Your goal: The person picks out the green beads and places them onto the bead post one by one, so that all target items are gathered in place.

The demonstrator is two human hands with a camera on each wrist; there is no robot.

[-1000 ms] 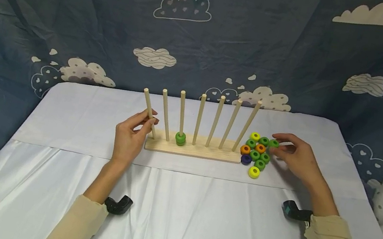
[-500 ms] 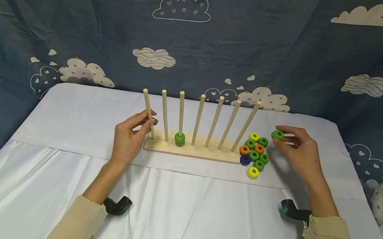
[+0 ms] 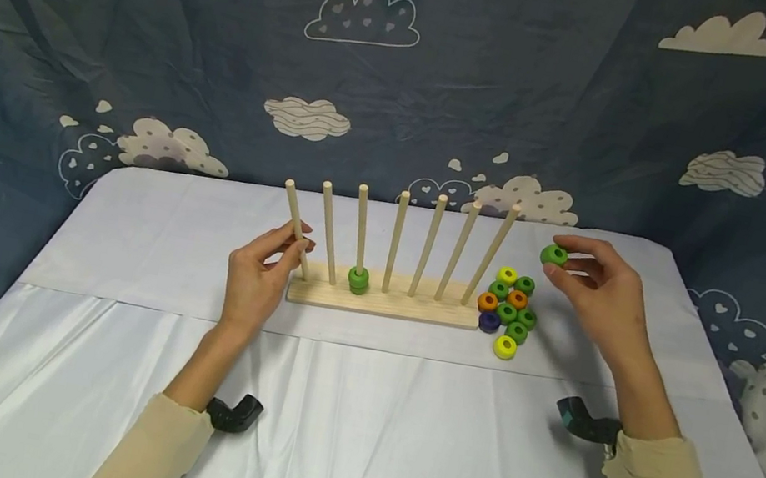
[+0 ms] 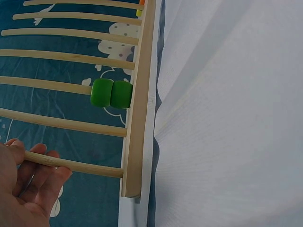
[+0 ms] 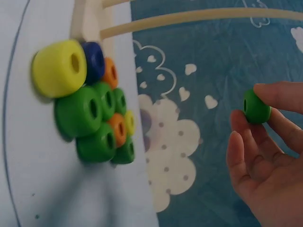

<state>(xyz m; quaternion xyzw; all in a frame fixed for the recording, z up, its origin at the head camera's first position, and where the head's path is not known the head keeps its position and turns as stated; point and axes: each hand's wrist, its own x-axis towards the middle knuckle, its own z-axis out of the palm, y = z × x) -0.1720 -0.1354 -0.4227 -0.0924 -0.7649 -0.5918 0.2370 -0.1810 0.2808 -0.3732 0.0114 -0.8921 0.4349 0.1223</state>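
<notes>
A wooden pegboard (image 3: 387,304) with a row of upright pegs stands on the white cloth. Two green beads (image 3: 358,281) are stacked on its third peg from the left. My left hand (image 3: 258,277) grips the leftmost peg (image 4: 90,169) between thumb and fingers. Above the cloth, to the right of the board, my right hand (image 3: 601,301) pinches a green bead (image 3: 553,255), its hole showing in the right wrist view. Below it lies a cluster of loose beads: several green beads (image 5: 78,113), two orange, two yellow and one dark blue bead (image 3: 488,321).
The loose beads sit close against the board's right end. One yellow bead (image 3: 505,347) lies at the front of the group. Behind the table hangs a dark blue cloth (image 3: 408,91) with white clouds. A black wrist camera (image 3: 236,412) shows beside the left sleeve.
My right hand has lifted the green bead from the back right of the cluster and raised it up and away. My left hand stays on the leftmost peg.
</notes>
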